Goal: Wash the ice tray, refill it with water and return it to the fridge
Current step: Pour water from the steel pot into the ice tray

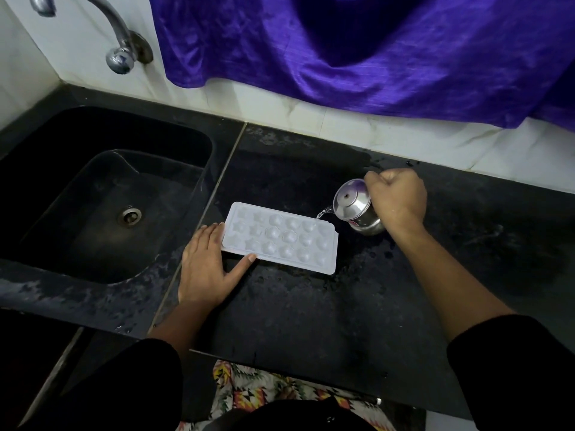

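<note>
Wet counter [311,306]. Refill underway: right hand [396,199] grips steel jug [354,206], pouring at right end of ice tray [280,239]; left hand [205,265], fingers straight, braces its left edge. Fridge return pending.

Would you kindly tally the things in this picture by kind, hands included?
hands: 2, the left hand and the right hand
ice tray: 1
steel jug: 1
tap: 1
sink: 1
purple cloth: 1
Total: 7
</note>
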`<state>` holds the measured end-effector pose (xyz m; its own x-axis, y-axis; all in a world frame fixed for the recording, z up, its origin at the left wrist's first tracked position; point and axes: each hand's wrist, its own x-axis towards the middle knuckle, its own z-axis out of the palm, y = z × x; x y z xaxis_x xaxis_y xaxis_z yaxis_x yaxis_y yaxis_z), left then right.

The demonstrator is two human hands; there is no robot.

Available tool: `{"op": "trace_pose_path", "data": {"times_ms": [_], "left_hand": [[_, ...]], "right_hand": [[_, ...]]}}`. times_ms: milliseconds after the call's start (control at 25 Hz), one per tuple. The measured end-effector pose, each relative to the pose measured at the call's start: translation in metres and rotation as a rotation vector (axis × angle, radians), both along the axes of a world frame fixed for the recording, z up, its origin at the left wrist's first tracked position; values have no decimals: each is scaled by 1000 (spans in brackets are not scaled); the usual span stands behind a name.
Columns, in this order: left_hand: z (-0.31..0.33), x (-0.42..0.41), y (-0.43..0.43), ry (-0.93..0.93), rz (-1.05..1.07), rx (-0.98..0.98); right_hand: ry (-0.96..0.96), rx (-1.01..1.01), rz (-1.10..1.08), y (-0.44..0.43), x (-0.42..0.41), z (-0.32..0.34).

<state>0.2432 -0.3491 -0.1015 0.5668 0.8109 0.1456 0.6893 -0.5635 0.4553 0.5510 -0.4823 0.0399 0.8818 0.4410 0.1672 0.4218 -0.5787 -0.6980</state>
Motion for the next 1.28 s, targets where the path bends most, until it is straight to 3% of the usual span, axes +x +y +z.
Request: {"op": "trace_pose_path", "data": {"times_ms": [160,280,560,720,880,1120,1280], "left_hand": [[-1,0,0,5,7,1],[-2,-1,1,8,7,1],[0,0,0,-3,8,-4],[1,0,-1,-7,6,-4],[1,0,-1,-4,8,-1],[0,-1,0,8,4,0],[0,0,0,0,3,4]], "right_hand": [[-96,-47,20,4,-3,4],[-65,-26,-4,1,4,4],[528,497,-132,-17,15,0],[683,648,-113,-8,11,0],[516,490,-47,8,6,-3],[20,-22,96,31,-5,-7],[-133,-108,126,42,-12,-7]]}}
